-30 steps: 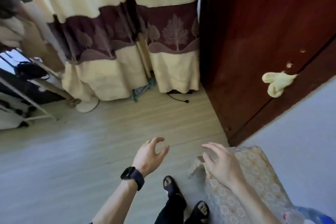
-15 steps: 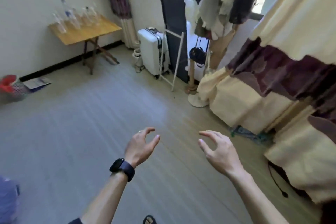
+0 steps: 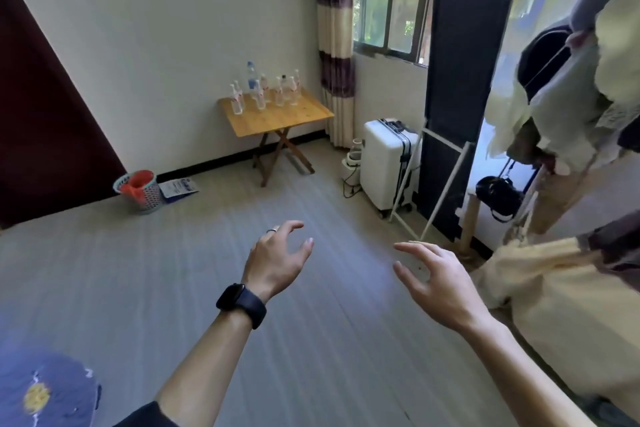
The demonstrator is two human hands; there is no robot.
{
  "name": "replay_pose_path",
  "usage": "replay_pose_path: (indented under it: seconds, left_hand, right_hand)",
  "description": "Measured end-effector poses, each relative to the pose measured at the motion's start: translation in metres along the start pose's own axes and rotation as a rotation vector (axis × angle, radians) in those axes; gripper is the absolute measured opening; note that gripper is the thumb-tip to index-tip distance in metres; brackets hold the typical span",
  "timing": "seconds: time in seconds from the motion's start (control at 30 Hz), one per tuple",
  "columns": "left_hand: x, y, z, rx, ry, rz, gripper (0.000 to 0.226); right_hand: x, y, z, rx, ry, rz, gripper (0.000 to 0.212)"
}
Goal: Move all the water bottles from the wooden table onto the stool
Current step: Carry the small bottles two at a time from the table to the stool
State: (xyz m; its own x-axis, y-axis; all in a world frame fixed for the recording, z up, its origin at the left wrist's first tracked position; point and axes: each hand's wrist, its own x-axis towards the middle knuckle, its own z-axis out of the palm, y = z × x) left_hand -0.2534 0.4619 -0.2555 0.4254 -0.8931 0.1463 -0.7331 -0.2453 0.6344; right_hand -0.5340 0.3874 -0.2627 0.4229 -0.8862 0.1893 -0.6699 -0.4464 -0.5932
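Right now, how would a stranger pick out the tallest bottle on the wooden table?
Against the far wall, left of the striped curtain, stands a folding wooden table with clear bottles clustered at its back. The tall bottle stands at the rear, blue where the others carry red labels.

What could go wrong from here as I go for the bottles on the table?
1. The water bottles stand packed close together, so reaching for one may topple its neighbours.
2. The wooden table rests on crossed folding legs, so a bump could shake it.
3. A cord trails on the floor beside the white suitcase, near the table: a possible trip.
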Motion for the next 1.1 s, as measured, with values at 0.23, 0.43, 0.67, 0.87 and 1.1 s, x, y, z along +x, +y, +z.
replay_pose_path:
  seconds: [0.23, 0.43, 0.67, 0.87, 1.1]
  left_hand:
    - [0.136, -0.02, -0.003, 0.019, 0.111, -0.034, 0.04]
    - [0.244, -0.035, -0.002, 0.045, 0.176, -0.122, 0.04]
    - [0.367, -0.066, -0.001, 0.062, 0.204, -0.184, 0.039]
    - [0.499, -0.115, 0.004, 0.033, 0.191, -0.17, 0.036]
    - [0.676, -0.16, -0.01, 0.0, 0.157, -0.14, 0.035]
  right_hand:
    - [0.162, 0.006, 0.032, 0.034, -0.011, -0.122, 0.04]
    - [0.308, 0.012, 0.052, 0.055, -0.073, -0.221, 0.041]
    - [0.454, 0.01, 0.083, 0.08, -0.104, -0.26, 0.038]
    - [0.581, 0.008, 0.132, 0.057, -0.099, -0.241, 0.037]
    - [0.747, -0.015, 0.173, 0.045, -0.066, -0.203, 0.035]
